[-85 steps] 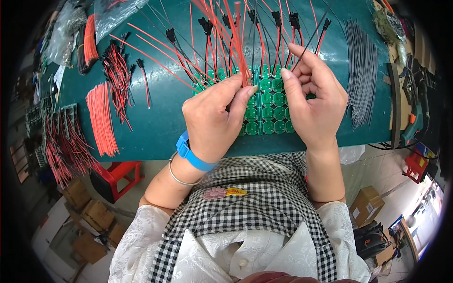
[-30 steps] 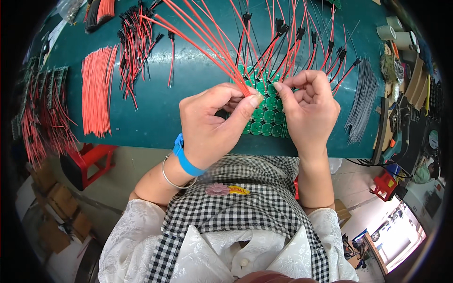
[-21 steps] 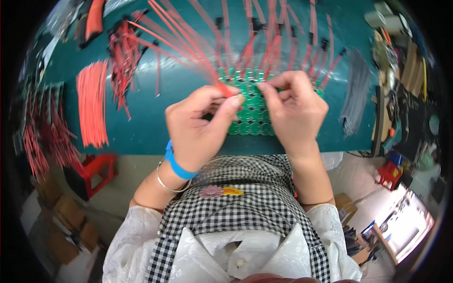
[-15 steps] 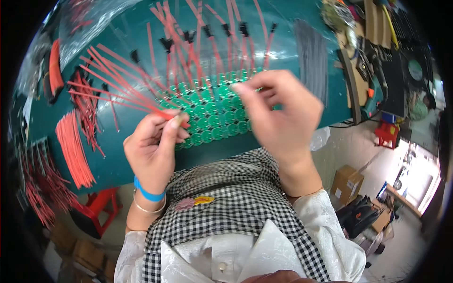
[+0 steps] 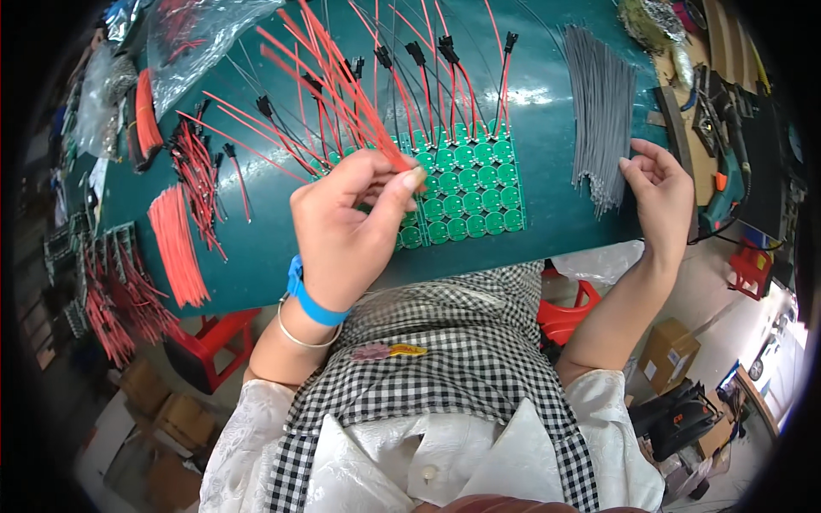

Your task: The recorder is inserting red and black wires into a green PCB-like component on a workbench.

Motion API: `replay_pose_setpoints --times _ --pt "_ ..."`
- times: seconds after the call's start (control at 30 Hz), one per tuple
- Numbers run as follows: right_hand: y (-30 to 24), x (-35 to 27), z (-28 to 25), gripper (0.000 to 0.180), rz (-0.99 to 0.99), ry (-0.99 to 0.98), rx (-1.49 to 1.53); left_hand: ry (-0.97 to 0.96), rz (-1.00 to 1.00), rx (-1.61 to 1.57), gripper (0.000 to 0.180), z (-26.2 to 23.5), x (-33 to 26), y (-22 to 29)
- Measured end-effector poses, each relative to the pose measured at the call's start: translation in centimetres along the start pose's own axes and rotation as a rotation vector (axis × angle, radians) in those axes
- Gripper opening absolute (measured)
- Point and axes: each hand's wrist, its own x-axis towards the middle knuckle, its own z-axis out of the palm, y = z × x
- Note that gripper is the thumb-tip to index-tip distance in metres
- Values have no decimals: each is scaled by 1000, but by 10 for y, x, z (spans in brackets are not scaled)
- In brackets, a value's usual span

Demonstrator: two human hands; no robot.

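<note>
My left hand [image 5: 355, 218] is closed on a bundle of red wires [image 5: 338, 94], pinched near their lower ends between thumb and fingers. The wires fan up and away to the far left. Under and beside this hand lies a green circuit board panel [image 5: 479, 179] of many round boards, partly hidden by the hand. Red and black leads with black connectors [image 5: 447, 50] stand out from the panel's far edge. My right hand [image 5: 663, 192] is beside the lower right edge of a grey wire bundle [image 5: 599, 111], its fingers loosely curled and apart, with nothing visible in them.
At the left lie cut red wires [image 5: 178, 248] and a pile of red leads with connectors [image 5: 201, 171]. More finished-looking leads [image 5: 120, 295] hang at the table's left edge. A clear plastic bag [image 5: 205, 38] lies far left; a teal tool [image 5: 725, 192] lies at right.
My right hand has gone from over the panel to beside the grey wires. My left hand, still gripping red wires, has turned them more upright and moved over the panel. The view has shifted.
</note>
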Motion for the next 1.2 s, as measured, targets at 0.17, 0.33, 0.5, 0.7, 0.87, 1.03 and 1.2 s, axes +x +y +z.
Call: replay_pose_setpoints --times 0.17,0.33,0.5,0.7,0.87,1.03,1.2 --pt "6 -1 -5 29 30 -9 81 46 37 74 10 6 5 -6" --pt "4 0 -8 6 61 -39 216 93 132 210 10 11 4 -13" --pt "5 1 -9 12 59 28 180 101 177 275 10 12 4 -11" --pt "-7 -7 -15 24 -110 233 343 109 186 271 10 14 3 -14" --pt "-29 -27 -12 21 -272 167 680 102 211 269 10 14 3 -16" --pt "-56 -52 54 9 -229 105 571 29 238 378 13 10 2 -20" --pt "-50 -48 83 7 -477 82 180 93 279 397 19 15 3 -20"
